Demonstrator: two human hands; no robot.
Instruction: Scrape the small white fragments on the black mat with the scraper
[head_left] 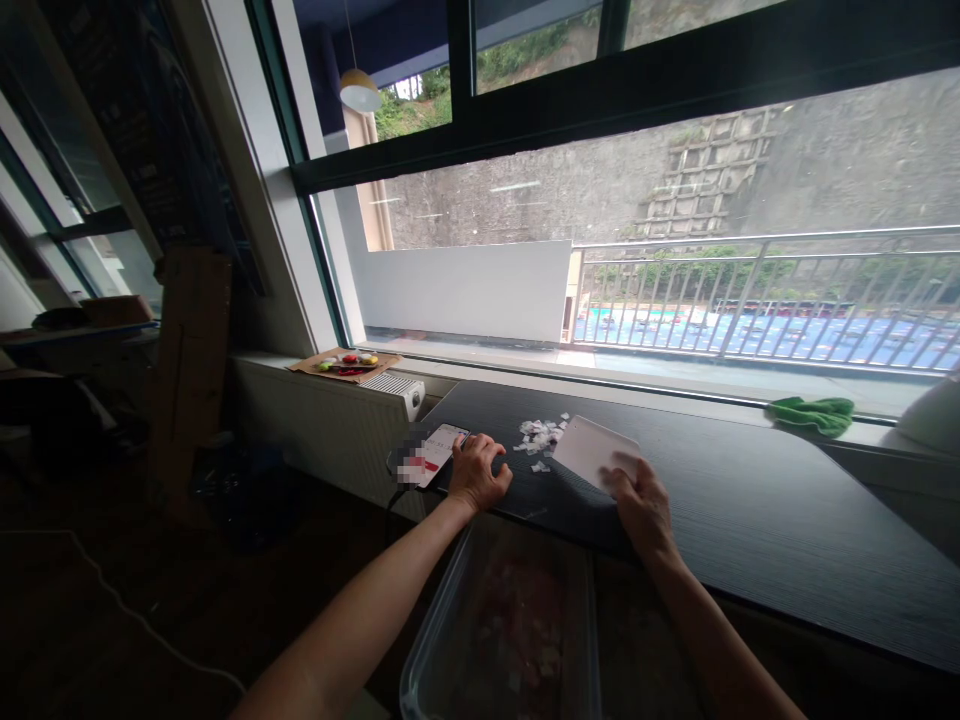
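My right hand [641, 495] grips a thin white scraper [592, 450], a flat sheet with a small hole near one corner. The scraper's left edge is beside a loose pile of small white paper-like scraps [540, 434] on the black table [720, 480]. My left hand [478, 472] is at the table's near edge, thumb apart from the bent fingers, holding nothing visible. Just left of its fingers lies a phone [444, 450] with a lit screen. Below the table edge is a clear plastic bin [592, 640] with some pale bits inside.
A green cloth [814, 415] lies on the sill at right. Left of the table, a cardboard piece [307, 366] with colourful items rests above a white radiator [401, 388]. A tall cardboard sheet [195, 370] leans at left. A white cable [135, 610] crosses the dark floor.
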